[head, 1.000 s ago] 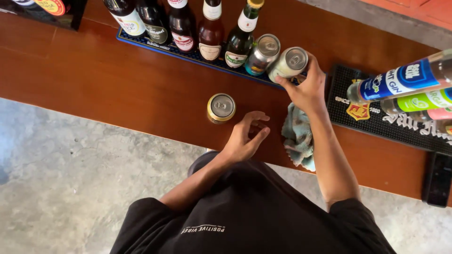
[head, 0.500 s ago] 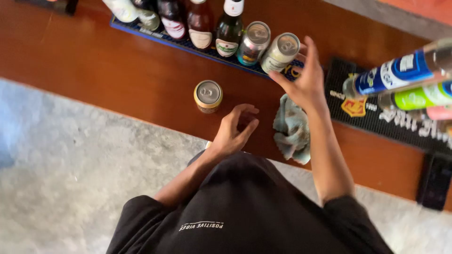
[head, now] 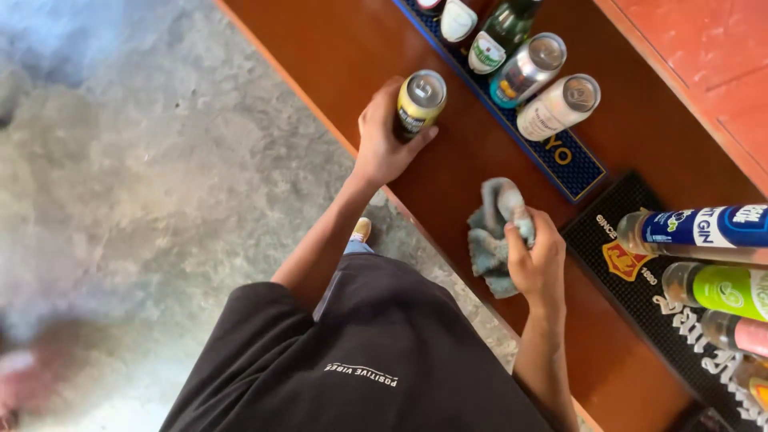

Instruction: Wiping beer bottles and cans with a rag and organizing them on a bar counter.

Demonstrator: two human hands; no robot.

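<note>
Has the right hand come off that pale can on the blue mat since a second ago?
Yes. The right hand has left the pale can on the blue mat and come back toward the counter's near edge, where it now grips the grey-blue cloth.

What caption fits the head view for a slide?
Left hand grips a yellow can on the wooden counter; right hand holds a grey cloth.

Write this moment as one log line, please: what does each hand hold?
left hand: grips yellow can, upright on wooden counter | right hand: grips blue-grey cloth on counter | blue mat: two cans, bottles
</note>
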